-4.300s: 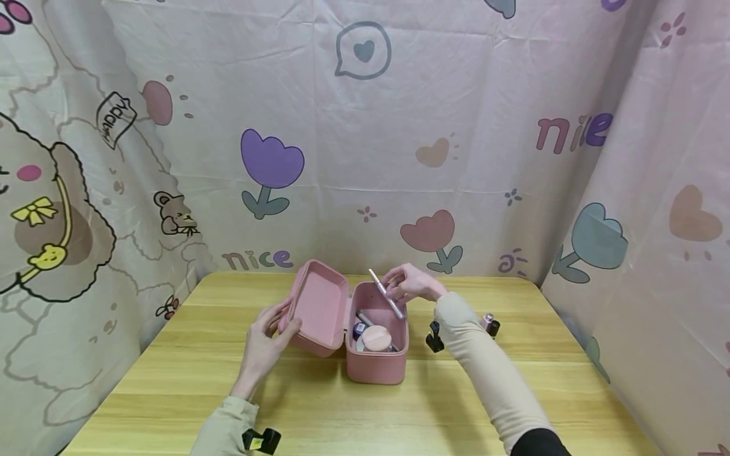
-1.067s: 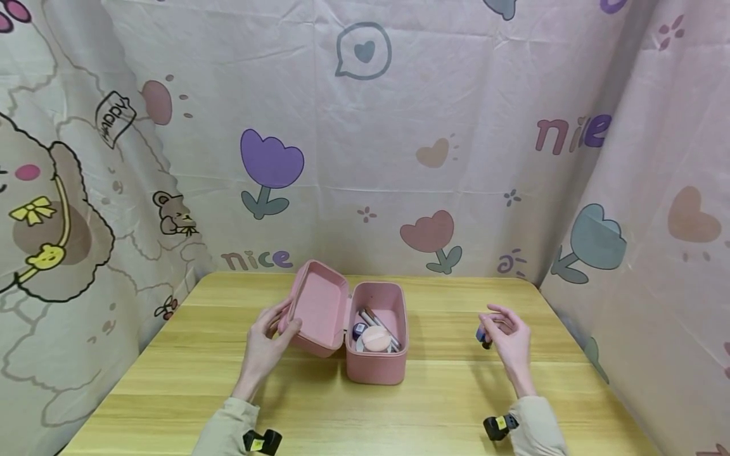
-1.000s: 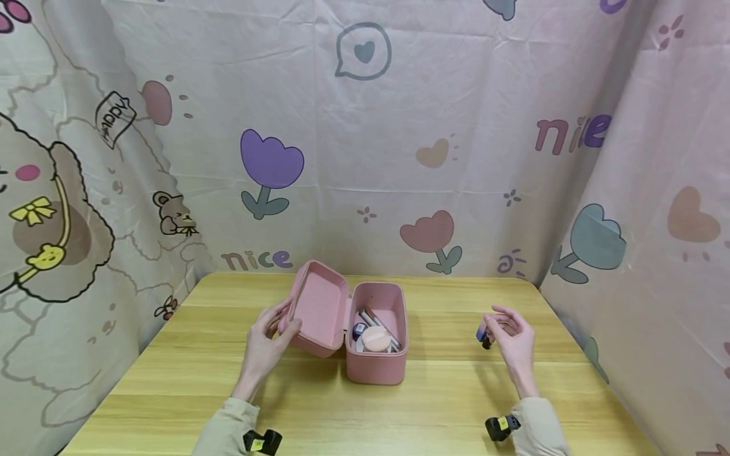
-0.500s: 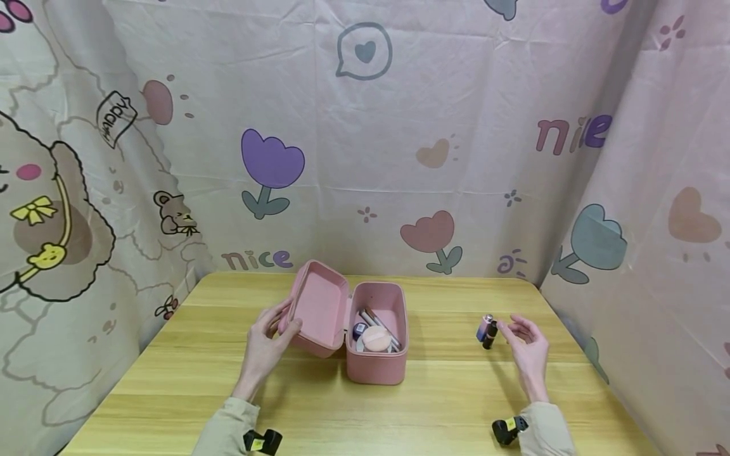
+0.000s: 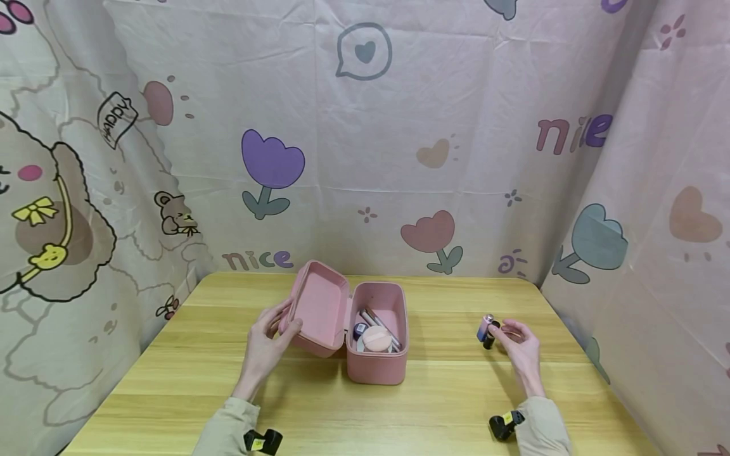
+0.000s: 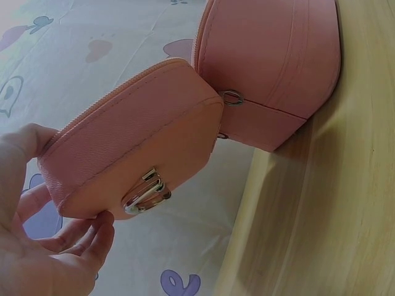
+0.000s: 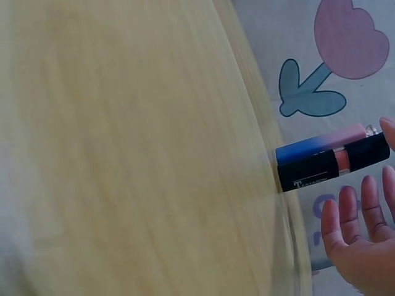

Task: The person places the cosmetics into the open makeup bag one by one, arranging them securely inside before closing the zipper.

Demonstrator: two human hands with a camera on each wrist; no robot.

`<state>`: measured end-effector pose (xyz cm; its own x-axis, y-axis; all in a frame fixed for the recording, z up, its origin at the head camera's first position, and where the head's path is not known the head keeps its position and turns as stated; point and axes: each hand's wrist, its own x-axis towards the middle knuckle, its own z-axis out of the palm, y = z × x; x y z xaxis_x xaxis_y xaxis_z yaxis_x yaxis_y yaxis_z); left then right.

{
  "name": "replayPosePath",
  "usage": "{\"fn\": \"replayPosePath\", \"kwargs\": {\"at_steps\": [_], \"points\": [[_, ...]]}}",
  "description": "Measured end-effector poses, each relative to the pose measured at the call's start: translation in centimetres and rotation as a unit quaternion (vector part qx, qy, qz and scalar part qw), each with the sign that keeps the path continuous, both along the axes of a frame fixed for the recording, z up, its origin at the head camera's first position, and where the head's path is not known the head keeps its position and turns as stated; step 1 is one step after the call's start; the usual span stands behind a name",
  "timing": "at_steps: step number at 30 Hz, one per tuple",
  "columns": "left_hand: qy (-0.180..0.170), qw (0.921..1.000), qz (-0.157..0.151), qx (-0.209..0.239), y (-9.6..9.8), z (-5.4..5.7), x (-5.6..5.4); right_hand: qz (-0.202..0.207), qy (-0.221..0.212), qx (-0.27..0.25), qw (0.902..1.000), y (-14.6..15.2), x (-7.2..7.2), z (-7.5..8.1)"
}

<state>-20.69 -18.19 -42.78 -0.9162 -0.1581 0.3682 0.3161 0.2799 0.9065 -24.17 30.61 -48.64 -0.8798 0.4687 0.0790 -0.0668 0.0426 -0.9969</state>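
My left hand (image 5: 269,334) holds the raised lid (image 5: 319,305) of a pink cosmetic case, thumb on its rim and fingers underneath. The case body (image 5: 376,368) stands beside it with a round powder puff (image 5: 376,339), slim pens (image 5: 383,323) and a small dark round-topped item (image 5: 358,330) inside. To the right, my right hand (image 5: 521,351) is at a black lip gloss tube (image 7: 311,174) standing upright. Its thumb overlaps the tube's upper end, while the other fingers stay loosely extended. A pink-to-blue tube (image 7: 321,143) stands right against the black one.
The wooden table (image 5: 245,399) ends at a patterned curtain (image 5: 365,240) behind and at both sides. A metal ornament (image 6: 148,194) decorates the lid's outside, and metal rings (image 6: 232,97) sit near the hinge.
My right hand laid a slim pen in the case, then moved right to the two tubes. It drew back slightly and came in again at the black one. My left hand stayed on the lid.
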Motion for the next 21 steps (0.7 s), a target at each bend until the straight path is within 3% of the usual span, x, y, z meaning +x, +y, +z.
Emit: {"fn": "replayPosePath", "kwargs": {"at_steps": [15,21], "points": [[-0.003,1.0000,0.002,-0.001,0.04,0.09,-0.03,0.018,-0.035,0.033,0.9987,-0.01,-0.47,0.06],[-0.001,1.0000,0.002,0.000,0.04,0.04,-0.03,0.015,-0.031,0.022,0.9992,-0.06,-0.47,0.15]]}}
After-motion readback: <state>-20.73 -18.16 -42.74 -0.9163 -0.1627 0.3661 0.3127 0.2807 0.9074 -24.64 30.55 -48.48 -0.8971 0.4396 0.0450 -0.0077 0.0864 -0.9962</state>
